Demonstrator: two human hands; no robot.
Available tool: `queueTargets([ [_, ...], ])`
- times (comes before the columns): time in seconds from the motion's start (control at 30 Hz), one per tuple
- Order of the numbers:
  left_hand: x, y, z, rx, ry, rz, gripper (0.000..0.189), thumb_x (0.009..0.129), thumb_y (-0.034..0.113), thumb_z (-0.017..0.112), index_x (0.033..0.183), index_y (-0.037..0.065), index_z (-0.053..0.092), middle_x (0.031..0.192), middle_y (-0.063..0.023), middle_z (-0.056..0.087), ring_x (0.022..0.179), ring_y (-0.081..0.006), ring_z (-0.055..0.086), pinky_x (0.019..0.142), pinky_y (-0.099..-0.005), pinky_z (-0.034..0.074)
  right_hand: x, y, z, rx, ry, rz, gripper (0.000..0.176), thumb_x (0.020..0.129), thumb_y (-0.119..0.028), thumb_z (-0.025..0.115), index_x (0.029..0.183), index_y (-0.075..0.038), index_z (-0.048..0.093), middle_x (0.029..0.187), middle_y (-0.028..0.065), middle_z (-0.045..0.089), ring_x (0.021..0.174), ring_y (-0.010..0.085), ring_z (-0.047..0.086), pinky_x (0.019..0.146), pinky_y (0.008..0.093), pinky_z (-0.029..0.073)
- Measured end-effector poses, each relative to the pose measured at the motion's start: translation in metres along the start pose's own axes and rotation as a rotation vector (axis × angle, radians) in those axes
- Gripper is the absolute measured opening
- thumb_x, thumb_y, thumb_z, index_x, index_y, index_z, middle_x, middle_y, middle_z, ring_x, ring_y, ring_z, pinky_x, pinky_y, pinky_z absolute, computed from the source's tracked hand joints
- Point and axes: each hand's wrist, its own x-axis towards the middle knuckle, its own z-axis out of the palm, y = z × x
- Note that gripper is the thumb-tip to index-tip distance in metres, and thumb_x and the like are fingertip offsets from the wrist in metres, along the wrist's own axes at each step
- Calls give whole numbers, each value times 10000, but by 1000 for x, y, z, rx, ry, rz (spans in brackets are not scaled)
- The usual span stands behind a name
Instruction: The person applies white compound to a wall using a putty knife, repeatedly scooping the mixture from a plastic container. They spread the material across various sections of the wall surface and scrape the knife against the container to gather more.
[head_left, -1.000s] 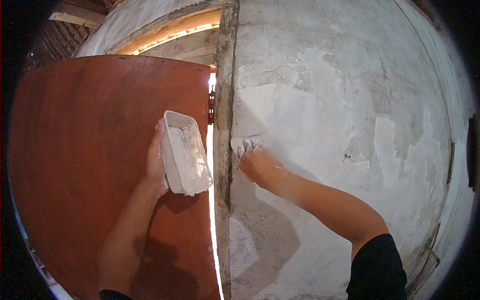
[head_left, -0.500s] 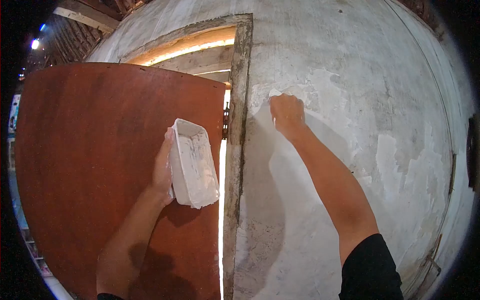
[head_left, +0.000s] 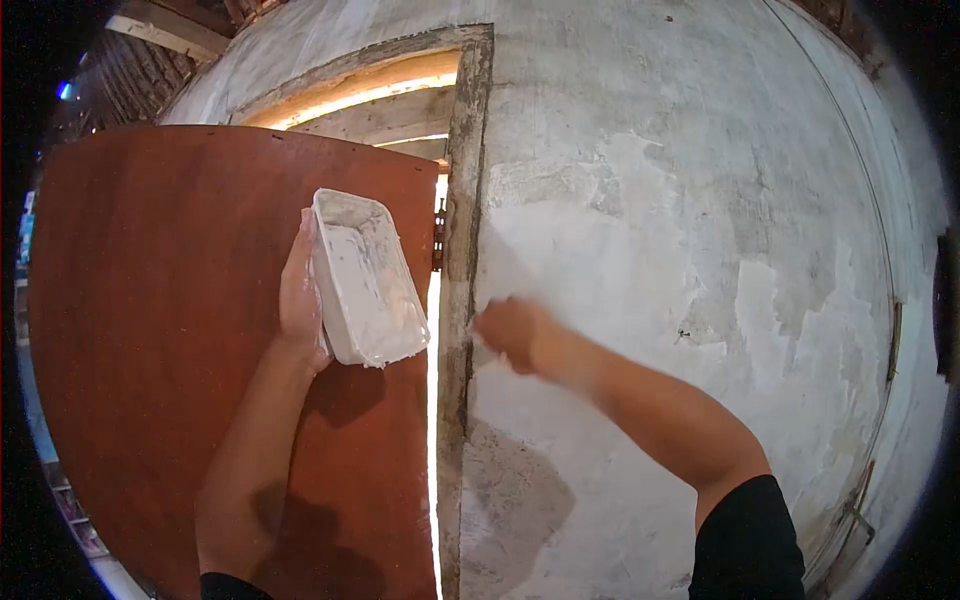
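Note:
A white rectangular plastic tub, smeared inside with white wall putty, is tilted so that its mouth faces me. My left hand grips it from the left side, fingers hidden behind it. Against the plastered wall, close to the door frame, my right hand is closed and blurred by motion. What it holds is hidden from me. Smooth white putty covers the wall around that hand, with a rougher grey patch below it.
A reddish-brown door panel stands behind the tub. The worn door frame runs between panel and wall, with bright light coming through the gap. Dark hinge hardware shows at the frame. A thin cable runs down the wall's right side.
My right hand has swept down and left along the wall toward the door frame, where fresh white putty now shows above it. My left hand has raised the tub slightly, shifting it left.

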Motion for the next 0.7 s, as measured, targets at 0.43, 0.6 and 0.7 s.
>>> queueTargets([
  [0.43, -2, -10, -10, 56, 98, -35, 567, 975, 540, 368, 1234, 60, 523, 1092, -118, 611, 944, -227, 633, 809, -390, 561, -14, 88, -17, -318, 164, 251, 300, 826, -119, 620, 1119, -164, 664, 850, 136, 676, 784, 304, 679, 674, 412, 545],
  [0.6, 3, -20, -12, 36, 125, -60, 558, 974, 539, 374, 1234, 69, 525, 1094, -110, 609, 946, -223, 629, 801, -375, 563, -56, 17, 70, -231, 141, -92, 179, 857, -144, 568, 833, -30, 704, 871, 145, 699, 849, 300, 686, 706, 423, 543],
  [0.7, 8, -33, -14, 11, 66, -82, 576, 972, 545, 375, 1273, 71, 500, 1127, -118, 590, 1001, -226, 600, 851, -375, 530, -70, -16, 33, -113, -258, 27, 102, 812, -108, 631, 858, -55, 705, 917, 134, 697, 893, 288, 678, 731, 416, 538],
])
